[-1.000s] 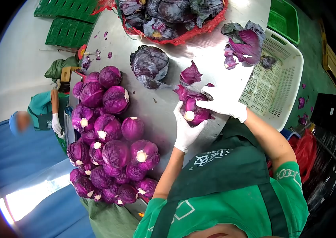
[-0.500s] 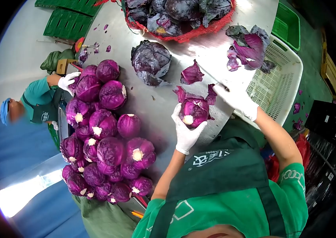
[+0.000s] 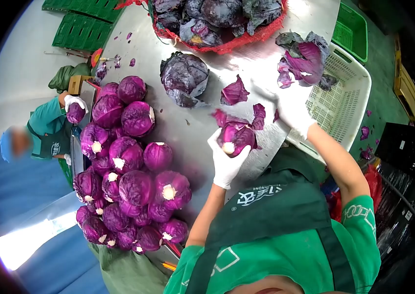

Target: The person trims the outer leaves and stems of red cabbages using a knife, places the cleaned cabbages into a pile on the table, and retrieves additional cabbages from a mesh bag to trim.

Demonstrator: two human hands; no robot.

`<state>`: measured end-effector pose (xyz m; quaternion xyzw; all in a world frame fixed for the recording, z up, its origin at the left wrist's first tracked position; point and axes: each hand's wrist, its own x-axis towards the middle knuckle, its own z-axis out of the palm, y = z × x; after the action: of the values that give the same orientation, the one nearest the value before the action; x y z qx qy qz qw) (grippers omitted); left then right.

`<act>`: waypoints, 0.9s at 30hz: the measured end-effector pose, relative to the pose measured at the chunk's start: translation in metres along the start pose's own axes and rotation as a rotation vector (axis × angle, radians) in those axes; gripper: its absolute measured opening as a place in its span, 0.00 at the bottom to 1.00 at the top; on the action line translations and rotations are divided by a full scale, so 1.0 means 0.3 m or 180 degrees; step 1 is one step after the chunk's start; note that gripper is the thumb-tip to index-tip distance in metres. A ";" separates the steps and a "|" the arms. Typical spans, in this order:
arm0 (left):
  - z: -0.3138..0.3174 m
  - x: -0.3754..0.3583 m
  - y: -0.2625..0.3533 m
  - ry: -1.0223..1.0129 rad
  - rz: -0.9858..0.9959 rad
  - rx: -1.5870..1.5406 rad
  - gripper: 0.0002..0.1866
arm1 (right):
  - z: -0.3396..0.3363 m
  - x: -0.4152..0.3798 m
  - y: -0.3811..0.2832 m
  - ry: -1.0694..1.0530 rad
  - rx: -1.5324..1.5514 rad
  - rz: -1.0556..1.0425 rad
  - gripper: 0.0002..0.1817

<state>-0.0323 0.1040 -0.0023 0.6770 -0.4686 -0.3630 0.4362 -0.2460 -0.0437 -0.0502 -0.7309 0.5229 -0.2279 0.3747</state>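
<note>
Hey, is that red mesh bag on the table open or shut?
Open: the red mesh bag has its rim spread wide, and dark purple cabbages show uncovered inside.

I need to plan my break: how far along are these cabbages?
The piled purple cabbages look done: smooth, several with pale stems showing. The left hand holds one cabbage, loose leaves beside it. Apparently left: the dark cabbage on the table and others in the red net, dull outer leaves on.
</note>
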 end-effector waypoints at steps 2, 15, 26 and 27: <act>-0.012 0.013 -0.024 0.0085 0.0014 -0.0154 0.46 | -0.027 0.024 0.005 0.0258 0.0350 0.0053 0.14; -0.009 0.027 -0.025 -0.0495 0.0363 0.0245 0.51 | 0.102 -0.077 -0.184 -0.0200 -0.1337 -0.1452 0.14; -0.072 -0.007 -0.104 -0.0750 0.0364 -0.0280 0.54 | 0.011 0.030 -0.114 0.0048 0.0150 -0.0135 0.19; -0.075 -0.014 -0.107 -0.0735 0.0340 -0.0283 0.54 | -0.042 -0.001 -0.218 -0.0353 0.0433 0.0042 0.22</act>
<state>-0.0031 0.1194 -0.0238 0.5849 -0.5345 -0.4352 0.4276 -0.2164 -0.0361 0.0090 -0.7118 0.4895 -0.2197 0.4533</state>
